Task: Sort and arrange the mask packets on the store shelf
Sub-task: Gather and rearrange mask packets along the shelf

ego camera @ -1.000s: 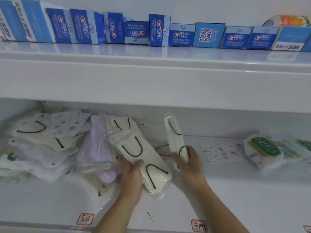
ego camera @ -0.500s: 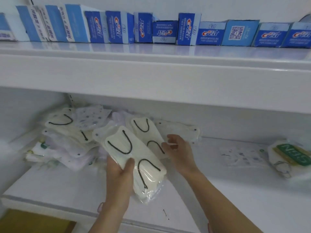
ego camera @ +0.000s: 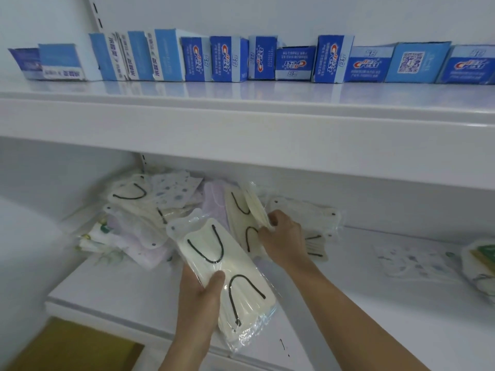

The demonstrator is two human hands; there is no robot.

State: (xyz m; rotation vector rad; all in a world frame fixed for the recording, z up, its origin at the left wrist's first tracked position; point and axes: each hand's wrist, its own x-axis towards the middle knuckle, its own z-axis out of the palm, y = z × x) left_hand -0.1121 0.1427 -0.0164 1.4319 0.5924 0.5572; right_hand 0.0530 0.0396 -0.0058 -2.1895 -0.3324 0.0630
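Currently mid-sort, lower shelf (ego camera: 375,303) of white store unit. Upper shelf (ego camera: 241,113) lined with blue toothpaste boxes (ego camera: 332,58), not part of job. Loose heap of mask packets (ego camera: 134,223) at back left of lower shelf: cream with black ear loops, lilac, dotted print, all overlapping, no order yet. Printed packet (ego camera: 412,261) lying flat well to right; green-labelled bundle (ego camera: 479,263) at far right edge, partly cut off. Left hand (ego camera: 199,298) clamped on stack of cream packets (ego camera: 227,274), thumb on top face, fingers underneath, stack held out over shelf front and tilted. Right hand (ego camera: 284,236) pinching upright cream packet (ego camera: 257,207) by its lower edge, just beside heap; another cream packet (ego camera: 308,218) lying behind that hand. Motion blur near right fingertips, so exact finger placement probably thumb-and-forefinger, not certain.

Handling: very light, floppy, slick clear film. Likely to slide off each other when stacked and tilted. Best hold across mid-width with thumb pressing stack flat, not by crinkly sealed end. No breakage risk; fanning out and slipping are the real risks. Squaring edges against shelf before setting down should help.
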